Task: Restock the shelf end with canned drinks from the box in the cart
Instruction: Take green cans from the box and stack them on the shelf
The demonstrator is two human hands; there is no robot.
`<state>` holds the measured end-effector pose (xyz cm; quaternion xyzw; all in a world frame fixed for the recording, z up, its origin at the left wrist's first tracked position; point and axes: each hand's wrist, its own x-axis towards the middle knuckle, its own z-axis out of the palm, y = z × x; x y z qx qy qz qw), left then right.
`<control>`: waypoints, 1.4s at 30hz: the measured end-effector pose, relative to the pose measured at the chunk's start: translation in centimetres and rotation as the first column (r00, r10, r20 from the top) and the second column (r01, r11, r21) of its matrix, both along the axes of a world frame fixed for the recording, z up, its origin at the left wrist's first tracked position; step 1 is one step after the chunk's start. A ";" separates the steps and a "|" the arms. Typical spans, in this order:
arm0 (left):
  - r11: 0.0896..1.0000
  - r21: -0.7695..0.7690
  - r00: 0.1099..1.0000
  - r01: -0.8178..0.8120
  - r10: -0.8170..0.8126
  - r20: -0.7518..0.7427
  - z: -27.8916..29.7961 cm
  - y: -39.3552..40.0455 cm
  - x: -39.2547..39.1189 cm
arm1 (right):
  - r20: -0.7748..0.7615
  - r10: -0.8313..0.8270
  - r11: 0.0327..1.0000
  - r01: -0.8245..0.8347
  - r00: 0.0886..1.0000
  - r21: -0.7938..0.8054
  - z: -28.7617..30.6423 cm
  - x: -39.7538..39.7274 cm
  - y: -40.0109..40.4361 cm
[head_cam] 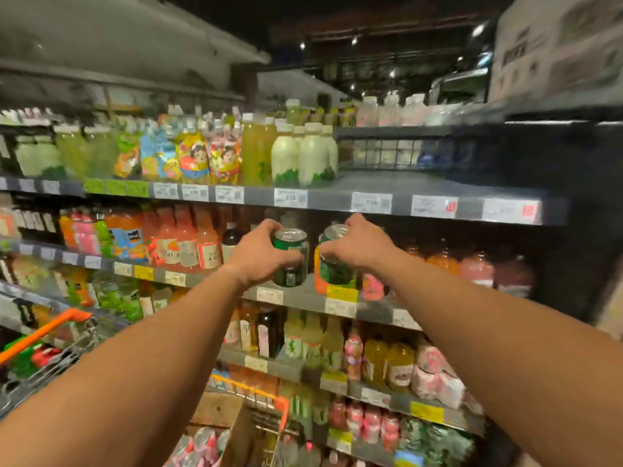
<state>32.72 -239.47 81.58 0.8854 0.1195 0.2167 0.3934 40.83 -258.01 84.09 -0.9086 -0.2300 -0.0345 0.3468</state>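
Two green cans are held up in front of a drinks shelf, one in each hand. The left hand [261, 254] is wrapped round the side of the left can [291, 257], fingers curled about it. The right hand [357, 244] is clamped over the top of the right can [333, 261], fingertips gripping its rim. Both cans are carried near the front edge of the second shelf [303, 298], just beside each other and not yet set down.

The task is judged to be under way: a bare stretch of dark shelf is seen behind and to the right of the cans, so space is left to fill. More cans are seen low in the frame in the cardboard box [219, 419] inside the orange-rimmed cart [281, 404], so more trips appear to be needed.

Each can is held nearly upright, long axis vertical, silver top facing up and tilted slightly toward the camera.
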 end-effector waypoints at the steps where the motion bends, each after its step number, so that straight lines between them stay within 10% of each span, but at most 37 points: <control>1: 0.999 -0.021 0.999 0.031 -0.030 0.023 1.2 -1.3 0.6 | 0.021 -0.033 0.999 0.033 0.999 0.043 1.2 -0.1 -1.4; 20: 0.969 -0.120 0.955 0.218 -0.186 0.230 12.1 -17.1 13.5 | 0.227 -0.498 0.850 0.419 0.837 0.320 12.6 4.4 -20.3; 42: 0.933 -0.051 0.934 0.357 -0.358 -0.002 15.1 -18.8 39.2 | -0.004 -0.665 0.745 0.664 0.747 0.068 12.0 28.1 -19.8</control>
